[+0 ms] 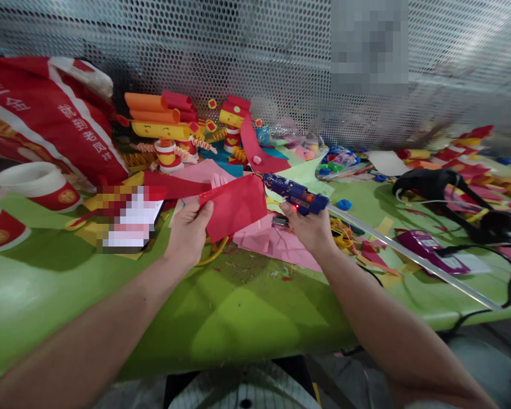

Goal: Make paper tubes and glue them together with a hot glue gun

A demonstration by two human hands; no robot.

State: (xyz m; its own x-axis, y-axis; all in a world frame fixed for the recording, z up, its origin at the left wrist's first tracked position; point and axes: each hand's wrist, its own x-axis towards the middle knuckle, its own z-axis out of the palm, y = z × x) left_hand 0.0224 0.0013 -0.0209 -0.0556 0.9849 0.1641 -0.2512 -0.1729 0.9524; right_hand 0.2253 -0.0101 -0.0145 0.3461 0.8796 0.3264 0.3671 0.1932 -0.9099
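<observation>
A silver metal wall (187,51) full of small holes stands along the far side, and a green table (276,318) reaches up to it. At the far left a red and white bag (55,119) slumps on the table; at the right lies a black headset (445,193). Paper figures (166,130) stand at the far left of centre, with two paper cups (51,193) nearer and further left. Pink paper (281,250) lies in the middle. Above the table's middle, the left hand (187,224) pinches a red sheet (238,207) by its left edge, thumb on top. The right hand (310,224) is wrapped around a blue glue gun (296,193), its tip at the sheet's far right corner; whether they touch, I cannot tell. A small blue cap (344,204) lies just right of the gun.
</observation>
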